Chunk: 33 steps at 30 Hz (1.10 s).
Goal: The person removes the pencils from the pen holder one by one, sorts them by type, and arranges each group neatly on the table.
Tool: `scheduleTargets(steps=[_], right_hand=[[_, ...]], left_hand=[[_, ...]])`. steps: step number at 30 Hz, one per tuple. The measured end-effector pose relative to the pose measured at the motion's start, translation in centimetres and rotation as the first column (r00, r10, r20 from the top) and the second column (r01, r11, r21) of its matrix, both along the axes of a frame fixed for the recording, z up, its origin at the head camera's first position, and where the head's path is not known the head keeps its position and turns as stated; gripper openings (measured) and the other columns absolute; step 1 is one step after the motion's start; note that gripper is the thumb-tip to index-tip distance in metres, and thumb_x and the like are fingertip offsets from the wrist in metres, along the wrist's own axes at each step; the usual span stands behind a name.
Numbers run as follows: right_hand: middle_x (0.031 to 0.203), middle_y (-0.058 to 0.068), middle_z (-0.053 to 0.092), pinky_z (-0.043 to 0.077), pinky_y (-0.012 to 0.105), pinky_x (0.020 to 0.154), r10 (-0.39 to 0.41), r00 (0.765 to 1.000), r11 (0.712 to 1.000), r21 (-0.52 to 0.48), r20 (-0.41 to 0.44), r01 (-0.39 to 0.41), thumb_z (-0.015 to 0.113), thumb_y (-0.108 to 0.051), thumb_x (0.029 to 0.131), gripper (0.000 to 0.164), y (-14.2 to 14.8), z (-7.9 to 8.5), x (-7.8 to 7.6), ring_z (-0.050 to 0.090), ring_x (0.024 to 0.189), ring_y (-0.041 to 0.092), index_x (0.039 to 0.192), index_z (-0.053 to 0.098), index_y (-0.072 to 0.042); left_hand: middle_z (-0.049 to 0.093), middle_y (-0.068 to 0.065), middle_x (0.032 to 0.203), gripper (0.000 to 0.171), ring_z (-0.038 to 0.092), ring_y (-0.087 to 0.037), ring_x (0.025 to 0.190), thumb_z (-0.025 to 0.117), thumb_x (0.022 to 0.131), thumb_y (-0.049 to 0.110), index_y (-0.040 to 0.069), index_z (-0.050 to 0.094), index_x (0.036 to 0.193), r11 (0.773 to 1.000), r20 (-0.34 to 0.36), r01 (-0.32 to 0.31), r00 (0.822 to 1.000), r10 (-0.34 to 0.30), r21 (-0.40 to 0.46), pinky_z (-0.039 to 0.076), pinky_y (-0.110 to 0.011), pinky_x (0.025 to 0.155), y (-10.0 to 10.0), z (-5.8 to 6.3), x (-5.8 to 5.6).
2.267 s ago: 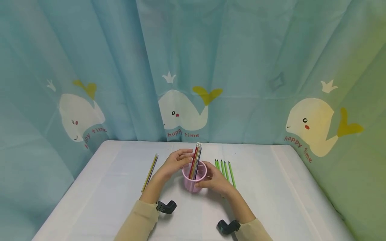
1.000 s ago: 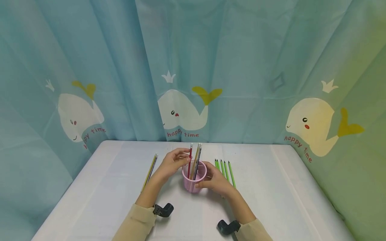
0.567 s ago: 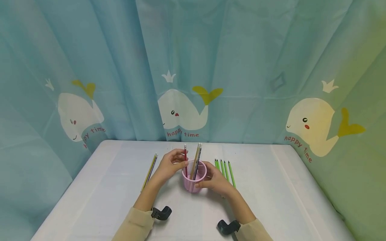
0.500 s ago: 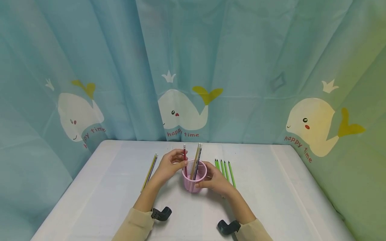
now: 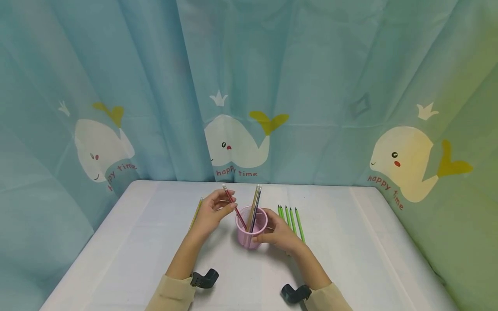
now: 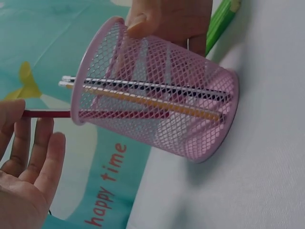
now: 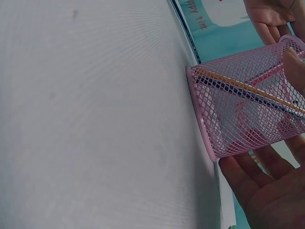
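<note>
My left hand [image 5: 210, 212] pinches a red pencil [image 5: 240, 217] between thumb and fingers, its white-tipped end up. The pencil leans left over the rim of a pink mesh pencil cup [image 5: 244, 240]. In the left wrist view its lower end sits inside the cup, well above the bottom. A yellow pencil [image 6: 152, 104] and a black-and-white pencil [image 6: 157, 88] also stand in the cup, leaning together. My right hand [image 5: 283, 234] grips the cup from the right, thumb at the front and fingers [image 7: 271, 162] around the far side. The cup stands upright on the table.
Several green pencils [image 5: 299, 224] lie on the white table [image 5: 350, 259] right of the cup, partly behind my right hand. A yellow-striped pencil [image 5: 196, 214] lies at the left, partly covered by my left hand. A blue curtain [image 5: 319, 86] hangs behind the table.
The red pencil has been parted from the other pencils and moved left with my left hand, raised somewhat, and now tilts left. My right hand and the cup have stayed in place.
</note>
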State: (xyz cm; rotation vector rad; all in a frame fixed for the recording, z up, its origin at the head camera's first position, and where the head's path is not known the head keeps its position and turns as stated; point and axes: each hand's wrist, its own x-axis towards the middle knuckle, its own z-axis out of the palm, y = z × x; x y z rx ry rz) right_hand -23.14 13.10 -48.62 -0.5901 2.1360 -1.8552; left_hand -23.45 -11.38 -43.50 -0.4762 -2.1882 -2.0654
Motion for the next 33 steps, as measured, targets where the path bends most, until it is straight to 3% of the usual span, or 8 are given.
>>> scheduleTargets(steps=[14, 27, 33], right_hand=[[0.140, 0.014, 0.056, 0.047, 0.048, 0.109, -0.011, 1.000, 1.000, 0.016, 0.006, 0.011, 0.086, -0.007, 0.073, 0.081, 0.2, -0.2, 0.1, 0.055, 0.127, 0.035, 0.143, 0.047, -0.008], [0.139, 0.014, 0.056, 0.048, 0.046, 0.108, 0.009, 1.000, 1.000, -0.002, 0.001, -0.009, 0.086, -0.005, 0.073, 0.079, 0.1, 0.0, 0.0, 0.056, 0.125, 0.032, 0.143, 0.048, -0.010], [0.139, 0.015, 0.056, 0.048, 0.047, 0.107, 0.012, 1.000, 1.000, -0.005, -0.002, -0.012, 0.086, -0.005, 0.073, 0.080, 0.1, 0.0, -0.1, 0.057, 0.124, 0.032, 0.143, 0.048, -0.008]], left_hand=[[0.065, -0.010, 0.109, 0.034, 0.070, -0.018, 0.099, 0.070, 0.093, 0.006, -0.001, 0.058, 0.124, 0.994, 0.027, 0.032, 0.999, -0.035, 0.109, 0.060, -0.032, 0.089, -1.0, 0.5, 0.6], [0.067, -0.004, 0.110, 0.031, 0.070, -0.019, 0.101, 0.067, 0.095, 0.006, 0.001, 0.057, 0.124, 0.984, -0.030, 0.007, 1.000, -0.002, 0.180, 0.060, -0.033, 0.090, -2.0, 1.5, 1.0], [0.067, -0.003, 0.110, 0.031, 0.069, -0.025, 0.104, 0.065, 0.096, 0.006, 0.006, 0.057, 0.126, 0.979, -0.051, -0.045, 0.997, 0.056, 0.198, 0.060, -0.033, 0.089, -3.1, 1.9, 1.1]])
